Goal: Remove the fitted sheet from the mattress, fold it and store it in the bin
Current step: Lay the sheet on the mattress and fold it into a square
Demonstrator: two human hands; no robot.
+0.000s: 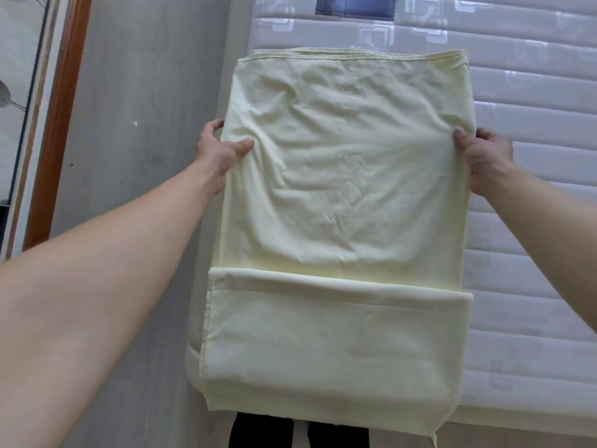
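A pale yellow fitted sheet, folded into a long rectangle, is stretched out in front of me over the corner of the bare white mattress. My left hand grips its left edge, thumb on top. On the right edge my right hand grips the same way. The sheet's near end hangs down toward my legs, with a folded layer across its lower part. No bin is in view.
The grey floor runs along the left of the mattress. A wooden door frame stands at the far left. My dark trouser legs show below the sheet. A dark blue label sits at the mattress's far edge.
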